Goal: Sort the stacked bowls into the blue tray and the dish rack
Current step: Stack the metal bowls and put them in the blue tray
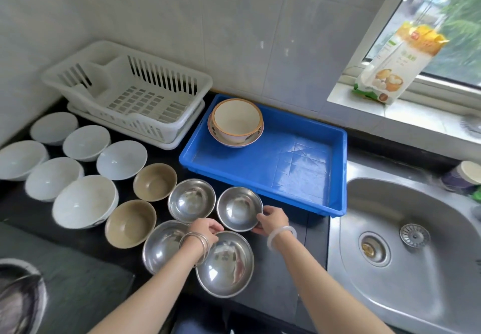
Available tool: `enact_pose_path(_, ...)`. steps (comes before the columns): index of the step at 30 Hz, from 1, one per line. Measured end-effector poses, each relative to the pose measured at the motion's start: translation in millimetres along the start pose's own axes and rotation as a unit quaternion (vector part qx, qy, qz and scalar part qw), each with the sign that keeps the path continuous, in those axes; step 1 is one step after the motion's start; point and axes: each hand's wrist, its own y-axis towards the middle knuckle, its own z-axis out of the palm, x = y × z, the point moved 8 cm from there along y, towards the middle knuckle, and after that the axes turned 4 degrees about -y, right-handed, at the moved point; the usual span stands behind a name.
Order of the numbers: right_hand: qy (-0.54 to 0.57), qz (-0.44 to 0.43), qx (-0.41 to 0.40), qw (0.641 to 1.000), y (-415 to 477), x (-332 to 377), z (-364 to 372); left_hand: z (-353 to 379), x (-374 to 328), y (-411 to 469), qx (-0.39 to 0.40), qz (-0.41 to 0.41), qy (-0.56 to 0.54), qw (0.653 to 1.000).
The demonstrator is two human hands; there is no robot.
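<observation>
Two hands: both are closing on one steel bowl [239, 208], left hand [205, 228] at its near-left rim, right hand [272, 220] at its right rim
Steel bowl: sitting on the counter [282, 276], just beside the blue tray [263, 165]
Done: only a cream bowl [236, 120] nested in a wider dish is sitting in the tray's far-left corner
Left: dish rack [130, 91] is holding nothing; four steel, two tan [154, 181] and six white bowls [84, 200] are waiting on the counter
Progress: barely begun, by my judgement
</observation>
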Motion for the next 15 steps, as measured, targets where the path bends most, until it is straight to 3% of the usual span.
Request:
enact_pose_path(6, 0.003, -0.014, -0.031, 0.999, -14, -4, -34, 0, -3, 3, -0.017, 0.016, 0.03, 0.999)
enact_pose_path(15, 0.044, -0.03, -0.041, 0.998, -28, -6, -69, 7, -17, 13, -0.035, 0.026, -0.01, 0.999)
